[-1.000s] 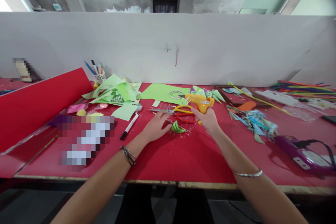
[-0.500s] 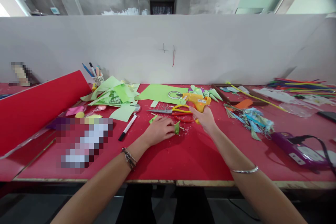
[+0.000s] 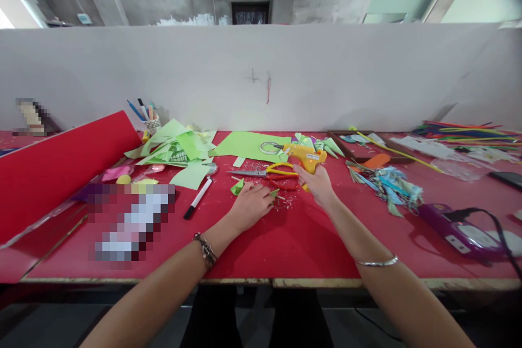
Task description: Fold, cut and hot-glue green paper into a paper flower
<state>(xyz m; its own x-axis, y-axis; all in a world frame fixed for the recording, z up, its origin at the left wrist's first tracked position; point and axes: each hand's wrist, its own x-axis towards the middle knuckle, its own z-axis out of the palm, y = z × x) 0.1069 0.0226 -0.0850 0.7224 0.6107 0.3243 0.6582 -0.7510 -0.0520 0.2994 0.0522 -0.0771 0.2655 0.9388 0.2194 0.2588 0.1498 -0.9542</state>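
Observation:
My right hand (image 3: 317, 182) is closed round the grip of a yellow glue gun (image 3: 308, 156), whose nozzle points left above the table. My left hand (image 3: 253, 204) lies low over the red tabletop, its fingers bent over a small green paper piece (image 3: 237, 187) that shows at both sides of the hand. The fingers hide the piece's middle. Just beyond this hand lie scissors (image 3: 277, 172) with yellow and red handles, blades to the left, among white scraps. A roll of tape (image 3: 269, 147) sits behind the scissors.
Green paper sheets (image 3: 175, 147) are heaped at the back left, near a pen cup (image 3: 152, 122). A black-and-white marker (image 3: 198, 198) lies left of my left hand. On the right are blue tassels (image 3: 391, 187), a wooden tray (image 3: 402, 157) and a purple power strip (image 3: 460, 231).
My left hand has shifted slightly to the right over the green piece, so more of its left end shows and less of its right end. The glue gun has barely moved.

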